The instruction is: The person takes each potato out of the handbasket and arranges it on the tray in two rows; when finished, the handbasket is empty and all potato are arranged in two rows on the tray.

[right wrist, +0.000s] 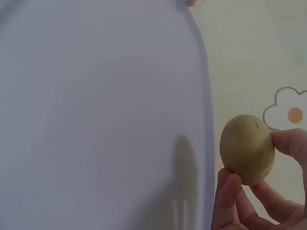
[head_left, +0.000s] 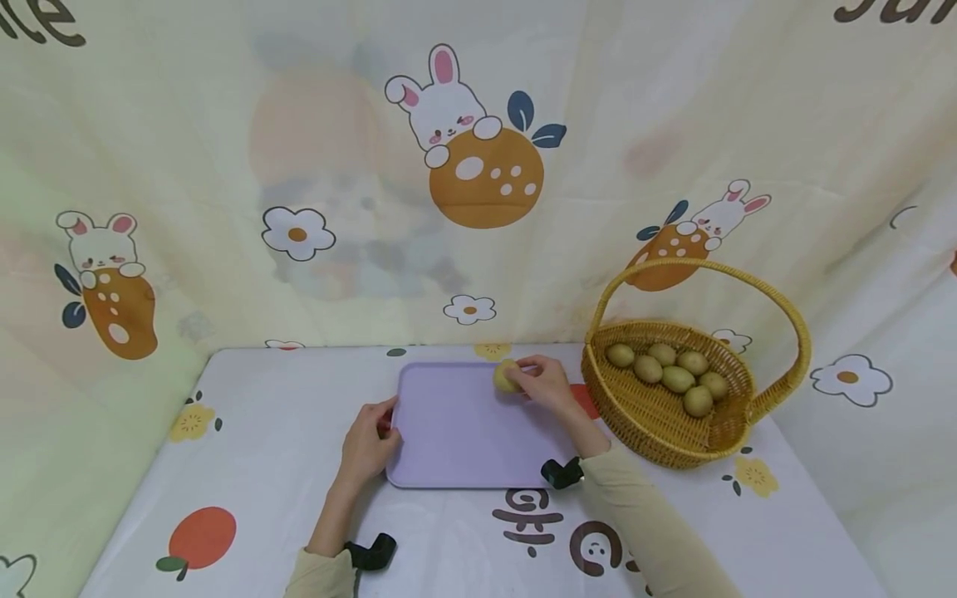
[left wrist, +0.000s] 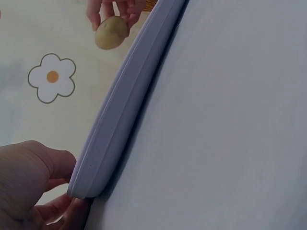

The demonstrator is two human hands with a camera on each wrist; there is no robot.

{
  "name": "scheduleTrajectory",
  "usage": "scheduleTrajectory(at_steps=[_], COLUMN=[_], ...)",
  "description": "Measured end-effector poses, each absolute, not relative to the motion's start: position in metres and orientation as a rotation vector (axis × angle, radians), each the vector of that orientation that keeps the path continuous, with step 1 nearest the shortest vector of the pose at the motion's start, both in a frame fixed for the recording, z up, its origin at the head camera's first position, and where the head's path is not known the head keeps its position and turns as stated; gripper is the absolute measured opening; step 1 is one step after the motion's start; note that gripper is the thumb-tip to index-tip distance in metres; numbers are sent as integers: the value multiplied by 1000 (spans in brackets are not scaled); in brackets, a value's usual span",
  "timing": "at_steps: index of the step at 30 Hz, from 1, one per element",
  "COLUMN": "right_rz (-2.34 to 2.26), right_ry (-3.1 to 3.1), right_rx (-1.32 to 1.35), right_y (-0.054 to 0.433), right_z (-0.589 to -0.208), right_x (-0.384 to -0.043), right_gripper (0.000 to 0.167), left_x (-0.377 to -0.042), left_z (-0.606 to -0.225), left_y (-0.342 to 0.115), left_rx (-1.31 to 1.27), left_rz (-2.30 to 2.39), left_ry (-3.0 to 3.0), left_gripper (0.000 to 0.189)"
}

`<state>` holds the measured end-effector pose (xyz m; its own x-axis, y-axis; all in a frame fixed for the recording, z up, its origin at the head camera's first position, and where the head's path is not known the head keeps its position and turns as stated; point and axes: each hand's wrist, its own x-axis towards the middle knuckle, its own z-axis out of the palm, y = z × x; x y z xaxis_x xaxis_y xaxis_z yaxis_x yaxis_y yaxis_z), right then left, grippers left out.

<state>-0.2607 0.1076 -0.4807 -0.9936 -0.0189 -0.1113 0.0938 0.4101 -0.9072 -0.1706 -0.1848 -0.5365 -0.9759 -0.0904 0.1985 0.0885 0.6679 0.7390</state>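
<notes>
My right hand [head_left: 544, 384] pinches a small round potato [right wrist: 247, 149] between thumb and fingertips. In the head view it is over the far right part of a lilac tray [head_left: 471, 432]. The right wrist view has the potato beside the tray's rim, its shadow falling on the tray. At the tray's left side, my left hand [head_left: 368, 440] grips the edge; in the left wrist view the thumb lies against the rim [left wrist: 112, 120] and other fingers reach beneath it. No potato lies on the tray.
A yellow woven basket [head_left: 635, 432] with a tall arched handle stands right of the tray, with several potatoes [head_left: 678, 379] inside. A printed white cloth [head_left: 284, 465] covers the table. Behind it hangs a curtain [head_left: 359, 299] with rabbits and flowers.
</notes>
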Motion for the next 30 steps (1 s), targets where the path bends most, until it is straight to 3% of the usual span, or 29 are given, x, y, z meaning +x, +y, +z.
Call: scheduleTrajectory(at_steps=[30], right_rz=[-1751], right_ry=[2442], right_rx=[0], right_y=[35], right_z=[-507], right_x=[-252], right_gripper=[35], left_x=[-170], left_z=[-538], left_y=[-185], left_rx=[-1], left_rz=[-1190], left_ry=[-2665], left_gripper=[54])
